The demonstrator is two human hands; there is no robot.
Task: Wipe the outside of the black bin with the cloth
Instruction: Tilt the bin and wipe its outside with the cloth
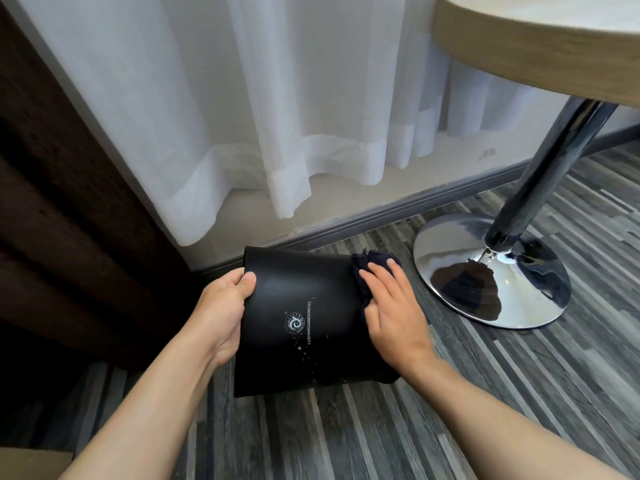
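The black bin [298, 327] lies on its side over the grey wood floor, its open rim to the left and its base to the right. A round logo and white lettering show on its upper wall, with a few pale specks below them. My left hand [221, 313] grips the rim, thumb on the outside. My right hand [391, 306] lies flat on a dark navy cloth [363, 265], pressing it against the base end of the bin. Most of the cloth is hidden under the palm.
A chrome table base [491, 271] and slanted pole [547, 174] stand just right of the bin, under a round wooden tabletop [519, 46]. White curtains [242, 116] hang behind along the skirting. A dark brown drape [69, 237] fills the left side.
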